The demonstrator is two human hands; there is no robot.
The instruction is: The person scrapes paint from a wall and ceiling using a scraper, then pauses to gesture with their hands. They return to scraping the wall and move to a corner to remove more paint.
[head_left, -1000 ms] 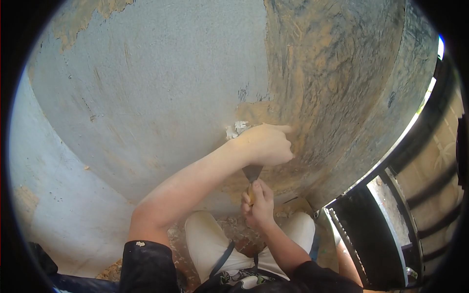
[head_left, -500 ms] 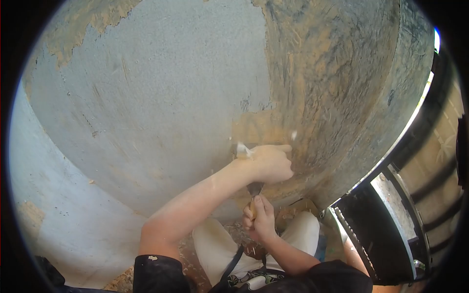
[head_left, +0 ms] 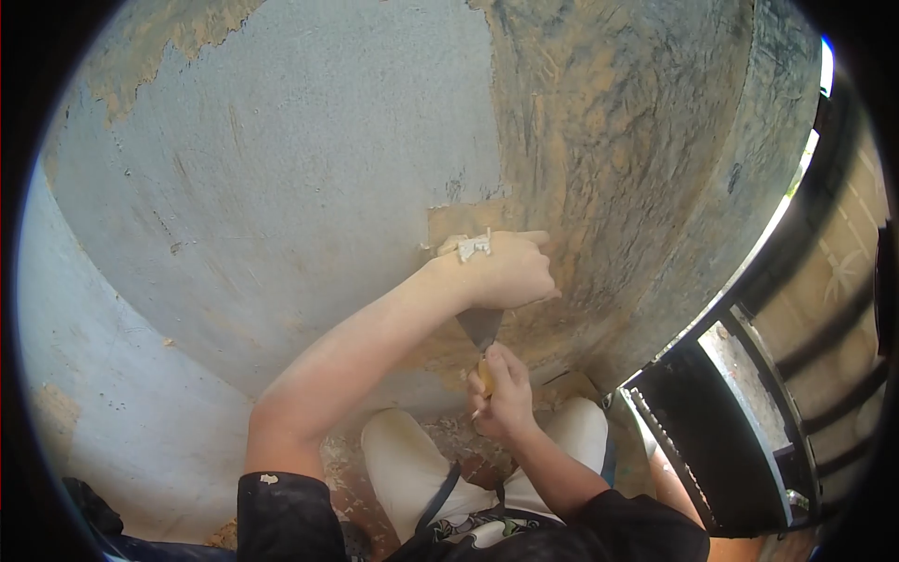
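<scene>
Right hand grips the scraper by its handle, blade up against the wall — left hand pressing down on the blade, fingers closed over it. The right stretch looks scraped bare; the grey coat on the left remains.

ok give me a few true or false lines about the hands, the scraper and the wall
1. The right hand holds the scraper by its handle. True.
2. The left hand rests flat on the floor. False: it presses on the blade end against the wall.
3. Paint flakes lie on the left hand. True.
4. The wall is fully painted. False: the right part is scraped to a brown, streaked surface.
5. The person wears gloves. False: both hands are bare.
</scene>
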